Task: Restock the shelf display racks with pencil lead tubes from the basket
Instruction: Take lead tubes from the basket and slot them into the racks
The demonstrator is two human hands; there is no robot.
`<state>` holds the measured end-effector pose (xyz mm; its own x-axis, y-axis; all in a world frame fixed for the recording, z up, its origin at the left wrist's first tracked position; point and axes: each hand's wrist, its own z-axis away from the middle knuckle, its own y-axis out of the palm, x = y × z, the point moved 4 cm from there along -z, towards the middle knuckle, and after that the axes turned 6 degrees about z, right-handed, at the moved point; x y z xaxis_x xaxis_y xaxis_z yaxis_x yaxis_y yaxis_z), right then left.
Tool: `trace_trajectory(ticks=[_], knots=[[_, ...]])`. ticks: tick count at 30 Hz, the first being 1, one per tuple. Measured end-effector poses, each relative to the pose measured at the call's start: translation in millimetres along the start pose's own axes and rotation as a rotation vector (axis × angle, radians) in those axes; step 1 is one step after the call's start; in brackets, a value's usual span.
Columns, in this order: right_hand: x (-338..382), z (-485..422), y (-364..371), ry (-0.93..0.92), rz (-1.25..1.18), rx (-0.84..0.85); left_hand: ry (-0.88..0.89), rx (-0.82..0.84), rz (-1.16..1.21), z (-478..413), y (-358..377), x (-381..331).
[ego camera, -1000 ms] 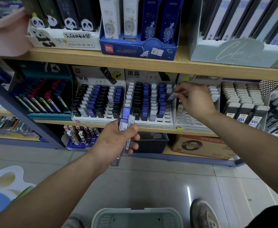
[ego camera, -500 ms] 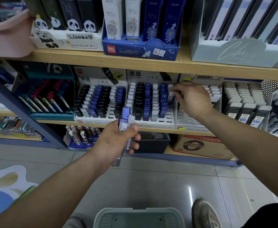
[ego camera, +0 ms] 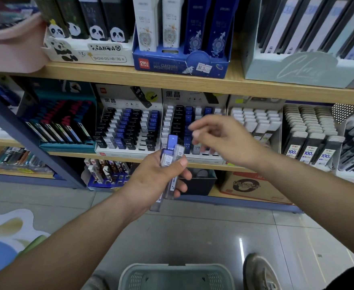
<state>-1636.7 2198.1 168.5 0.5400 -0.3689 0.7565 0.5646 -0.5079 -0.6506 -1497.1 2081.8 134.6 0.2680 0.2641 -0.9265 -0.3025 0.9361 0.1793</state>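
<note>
The left hand (ego camera: 157,178) is clamped round a small bunch of lead tubes (ego camera: 171,143), caps pointing to twelve o'clock, thumb across the front. The right hand (ego camera: 224,141) hangs at two o'clock of the bunch, blurred, fingers loosely spread with nothing seen in them. The two hands are near each other but apart.

Behind the right hand the middle rack (ego camera: 180,118) stands on the shelf (ego camera: 67,154), with rows of black, blue and white caps. A fuller rack (ego camera: 128,126) sits at ten o'clock of the left hand, and a white-capped rack (ego camera: 255,120) at three o'clock. The basket (ego camera: 171,266) is on the floor at six o'clock, its contents hidden.

This looks like the gap between placements. Next, the right hand should pinch one tube off the bunch, match its cap colour to a column, and slide it upright into a free slot without knocking its neighbours
</note>
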Motion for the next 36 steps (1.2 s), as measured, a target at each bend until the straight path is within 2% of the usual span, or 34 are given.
trace_trajectory(ticks=[2, 10, 17, 29, 33, 36], knots=[[7.7, 5.4, 12.3, -0.022, -0.087, 0.080, 0.002, 0.036, 0.009, 0.8, 4.5, -0.7], [-5.9, 11.8, 9.1, 0.039, -0.240, 0.151, -0.013, 0.123, 0.049, 1.7, 14.5, 4.5], [-22.0, 14.5, -12.8, 0.154, -0.340, 0.057, -0.044, 0.008, 0.026, -6.6, 6.8, 12.5], [-28.1, 19.5, -17.0, 0.211, -0.521, -0.022, -0.038, -0.057, -0.048, -15.5, 9.0, 19.4], [-32.8, 20.0, -29.1, 0.166, -0.461, -0.061, -0.039, -0.070, -0.063, -17.1, 5.4, 20.4], [-39.3, 19.0, -49.7, 0.149, -0.338, -0.166, -0.067, -0.071, -0.084, -17.2, -0.2, 24.1]])
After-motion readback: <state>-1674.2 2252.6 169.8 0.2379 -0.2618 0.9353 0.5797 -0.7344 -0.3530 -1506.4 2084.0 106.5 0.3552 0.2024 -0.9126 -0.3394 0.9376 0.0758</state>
